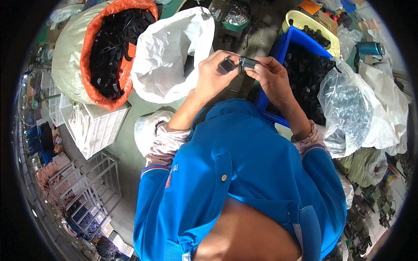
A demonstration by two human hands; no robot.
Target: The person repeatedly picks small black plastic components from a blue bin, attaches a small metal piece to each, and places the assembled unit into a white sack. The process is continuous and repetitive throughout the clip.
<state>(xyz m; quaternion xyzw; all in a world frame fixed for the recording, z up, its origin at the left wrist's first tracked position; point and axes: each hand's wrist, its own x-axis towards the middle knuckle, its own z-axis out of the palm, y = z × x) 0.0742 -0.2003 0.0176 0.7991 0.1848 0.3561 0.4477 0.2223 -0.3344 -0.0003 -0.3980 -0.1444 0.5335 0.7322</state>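
Observation:
In front of my chest, my left hand (213,75) is closed round a small black plastic part (227,65) with a squarish end. Facing it, my right hand (273,78) pinches a short, dark, oblong piece (249,62) between thumb and fingers. The two pieces meet or nearly meet between my hands; whether they are joined I cannot tell. Beside my right forearm stands a blue bin (278,48) heaped with black parts (302,69). Close to my left hand is an open white sack (162,56), with something dark low inside it.
Far left, a large sack with an orange lining (87,65) holds long black parts. A yellow tub (333,42) sits behind the blue bin, and a green bowl (237,26) of small metal pieces lies ahead. Clear plastic bags (346,102) crowd the right; a white crate (98,130) stands at left.

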